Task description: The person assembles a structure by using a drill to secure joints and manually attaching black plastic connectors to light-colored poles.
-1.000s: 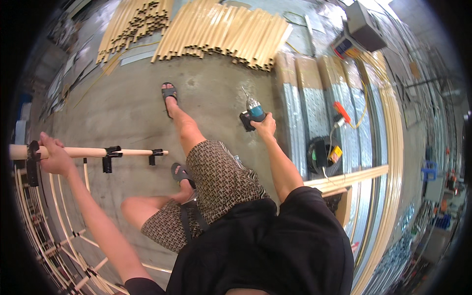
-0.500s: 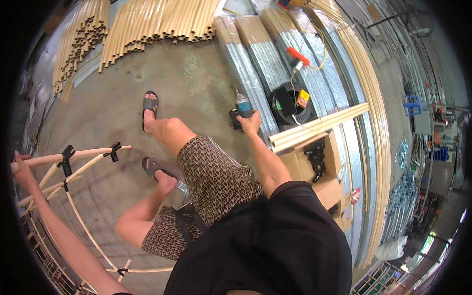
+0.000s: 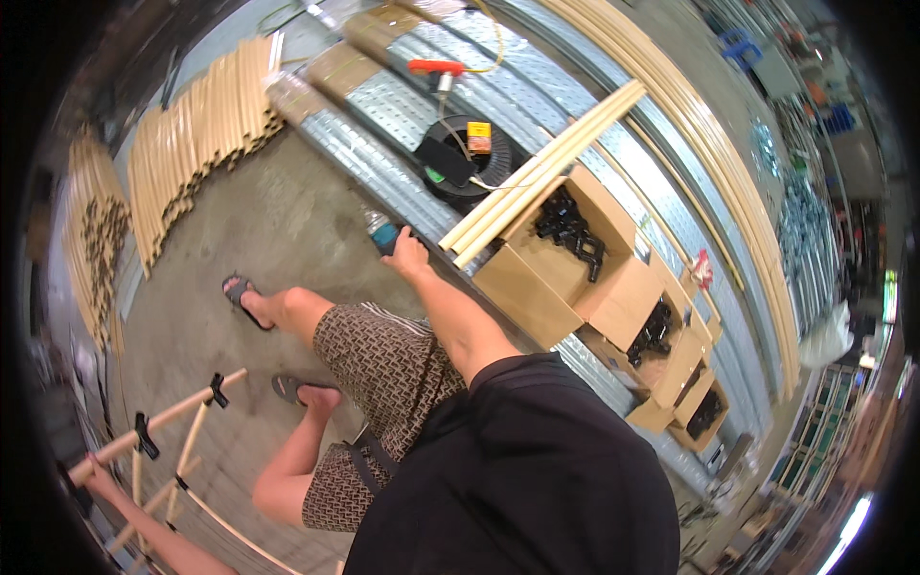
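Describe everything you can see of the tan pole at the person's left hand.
The tan pole looks straight, round and smooth; its material cannot be told for sure. It runs slantwise from the lower left of the picture up and rightward to a bare end. Two black connectors sit along it, apart, one close to that end. The left hand touches it near its lower-left end, though the exact grip is unclear. A thinner pole slants down from near the farther connector.

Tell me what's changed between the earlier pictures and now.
The view has swung right, bringing more open cardboard boxes of black fittings into sight. The right hand, with the drill, is now closer to the crosswise pale tubes. Nothing was visibly picked up or let go: that hand still grips the drill, and the left hand stays on the pale pole.
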Demonstrator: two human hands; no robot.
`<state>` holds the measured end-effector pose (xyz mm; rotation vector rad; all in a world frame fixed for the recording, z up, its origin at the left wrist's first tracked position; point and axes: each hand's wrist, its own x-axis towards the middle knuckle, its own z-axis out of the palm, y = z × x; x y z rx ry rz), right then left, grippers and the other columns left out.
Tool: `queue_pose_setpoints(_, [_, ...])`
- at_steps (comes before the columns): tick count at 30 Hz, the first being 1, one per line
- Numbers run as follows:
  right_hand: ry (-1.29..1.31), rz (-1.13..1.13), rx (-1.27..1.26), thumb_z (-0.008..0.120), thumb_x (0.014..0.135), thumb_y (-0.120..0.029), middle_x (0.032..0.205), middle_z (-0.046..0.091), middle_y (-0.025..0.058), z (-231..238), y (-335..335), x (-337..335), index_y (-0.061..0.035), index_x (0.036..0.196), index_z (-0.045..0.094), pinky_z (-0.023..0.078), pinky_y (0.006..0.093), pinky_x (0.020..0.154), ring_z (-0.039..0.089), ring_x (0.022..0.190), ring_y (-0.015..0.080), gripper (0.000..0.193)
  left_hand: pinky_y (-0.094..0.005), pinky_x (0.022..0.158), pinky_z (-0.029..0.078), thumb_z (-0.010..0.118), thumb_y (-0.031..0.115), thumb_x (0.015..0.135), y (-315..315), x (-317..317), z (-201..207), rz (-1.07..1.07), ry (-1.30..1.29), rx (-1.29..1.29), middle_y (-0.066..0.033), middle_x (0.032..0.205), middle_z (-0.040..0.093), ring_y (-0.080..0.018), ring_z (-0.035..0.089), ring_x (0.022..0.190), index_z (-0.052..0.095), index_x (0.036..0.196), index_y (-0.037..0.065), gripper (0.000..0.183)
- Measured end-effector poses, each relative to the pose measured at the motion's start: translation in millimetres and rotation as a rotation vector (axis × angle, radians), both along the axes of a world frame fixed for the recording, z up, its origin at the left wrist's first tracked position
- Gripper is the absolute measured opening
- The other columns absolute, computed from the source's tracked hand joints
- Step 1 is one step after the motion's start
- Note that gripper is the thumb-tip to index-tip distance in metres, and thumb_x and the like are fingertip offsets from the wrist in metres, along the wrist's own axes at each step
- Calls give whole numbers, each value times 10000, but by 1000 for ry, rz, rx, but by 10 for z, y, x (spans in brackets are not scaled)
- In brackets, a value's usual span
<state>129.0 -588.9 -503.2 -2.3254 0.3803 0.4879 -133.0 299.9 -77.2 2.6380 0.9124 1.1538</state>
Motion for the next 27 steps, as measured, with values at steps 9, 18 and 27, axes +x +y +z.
queue_pose_setpoints(9, [372, -424, 852, 672, 856, -592, 807, 707, 193, -45, -1182, -916, 79, 1023, 629, 587, 355, 561, 703, 647, 256, 693, -378, 1044, 412, 800, 346, 790, -350, 387, 291, -36, -1, 18, -212, 1302, 548, -291, 530, 1202, 458, 1345, -60, 768])
queue_pose_setpoints(18, [297, -623, 1268, 591, 936, -506, 1418, 447, 293, -457, -1701, -985, 14, 1494, 257, 480, 511, 1027, 513, 1275, 408, 833, -391, 1099, 367, 819, 306, 758, -1748, 500, 136, -121, -120, -7, -233, 1400, 469, -319, 467, 1292, 352, 1427, -46, 889])
queue_pose_setpoints(27, [281, -578, 1066, 689, 907, -326, 1046, 587, 124, -1094, -1530, -593, -12, 1242, 529, 518, 389, 854, 577, 905, 250, 486, -402, 1053, 431, 781, 255, 794, -2922, -304, -432, -123, -198, -545, -268, 1345, 536, -339, 540, 1246, 374, 1439, -15, 809])
